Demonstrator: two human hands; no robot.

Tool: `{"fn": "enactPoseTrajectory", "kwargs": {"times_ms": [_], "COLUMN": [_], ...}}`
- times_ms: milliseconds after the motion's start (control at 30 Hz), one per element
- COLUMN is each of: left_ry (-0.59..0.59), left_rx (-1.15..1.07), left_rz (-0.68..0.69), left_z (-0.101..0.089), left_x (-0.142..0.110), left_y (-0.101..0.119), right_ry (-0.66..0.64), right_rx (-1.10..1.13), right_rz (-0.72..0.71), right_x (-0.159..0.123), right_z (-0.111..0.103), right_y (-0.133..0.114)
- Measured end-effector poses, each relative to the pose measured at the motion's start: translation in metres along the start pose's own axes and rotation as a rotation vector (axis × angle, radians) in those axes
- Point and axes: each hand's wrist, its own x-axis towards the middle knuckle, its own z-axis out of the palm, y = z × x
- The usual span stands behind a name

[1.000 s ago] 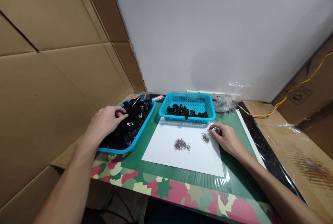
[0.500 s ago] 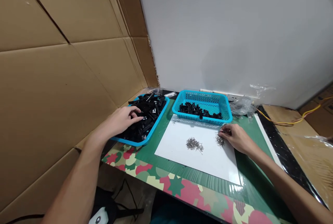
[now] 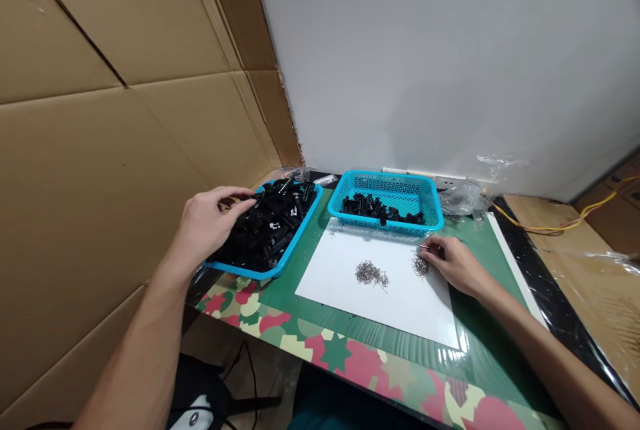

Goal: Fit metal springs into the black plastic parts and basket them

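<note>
My left hand hovers over the near-left side of a blue basket heaped with black plastic parts. Its thumb and fingertips are drawn close in a pinch. Against the black heap I cannot make out what lies between them. On the right, my right hand rests at the edge of a white sheet, pinching a thin metal piece. Right beneath its fingertips lies a small pile of fine metal pieces. A larger pile of similar metal pieces sits mid-sheet.
Behind the sheet stands a second blue basket with fewer black parts. Clear plastic bags lie against the wall. Cardboard walls in the left side, and a yellow cable runs along the right.
The view has swung left and then steadied. My left hand reached into the black parts, then drew back up and left, its fingertips closer together. My right hand stays by the small metal pile.
</note>
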Motion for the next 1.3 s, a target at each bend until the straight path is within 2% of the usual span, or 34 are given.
{"fn": "enactPoseTrajectory", "kwargs": {"times_ms": [133, 267, 400, 533, 667, 767, 900, 933, 1033, 1100, 1200, 1300], "left_ry": [0.149, 0.111, 0.071, -0.164, -0.611, -0.855, -1.031, -1.042, -1.010, -1.023, -1.092, -1.122], "left_rx": [-0.214, -0.619, -0.939, -1.100, -1.233, -1.286, -1.324, -1.339, -1.439, -1.491, -1.503, -1.516], "left_rz": [0.071, 0.103, 0.131, 0.082, -0.015, -0.125, -0.204, -0.230, -0.340, -0.396, -0.387, -0.355], "left_z": [0.012, 0.031, 0.061, 0.102, 0.140, 0.163, 0.183, 0.185, 0.184, 0.180, 0.176, 0.177], "left_x": [0.004, 0.007, 0.007, -0.005, -0.031, -0.053, -0.072, -0.074, -0.077, -0.077, -0.080, -0.084], "left_y": [0.025, 0.063, 0.102, 0.141, 0.168, 0.175, 0.173, 0.172, 0.169, 0.168, 0.168, 0.170], "right_ry": [0.043, 0.057, 0.068, 0.066, 0.039, 0.024, -0.013, -0.036, -0.170, -0.108, 0.046, 0.053], "right_rx": [0.035, 0.040, 0.022, -0.010, -0.019, -0.005, 0.051, 0.081, 0.398, 0.530, 0.612, 0.641], "right_rz": [0.014, 0.019, 0.022, 0.012, -0.009, -0.025, -0.064, -0.076, -0.087, -0.081, -0.058, -0.065], "right_x": [0.000, 0.000, 0.004, 0.010, 0.013, 0.013, 0.004, 0.000, -0.012, -0.018, -0.024, -0.025], "right_z": [-0.002, -0.005, 0.000, 0.008, 0.010, 0.007, -0.008, -0.013, -0.025, -0.029, -0.028, -0.022], "right_y": [0.004, 0.001, -0.006, -0.007, -0.005, -0.006, -0.018, -0.021, -0.030, -0.031, -0.029, -0.028]}}
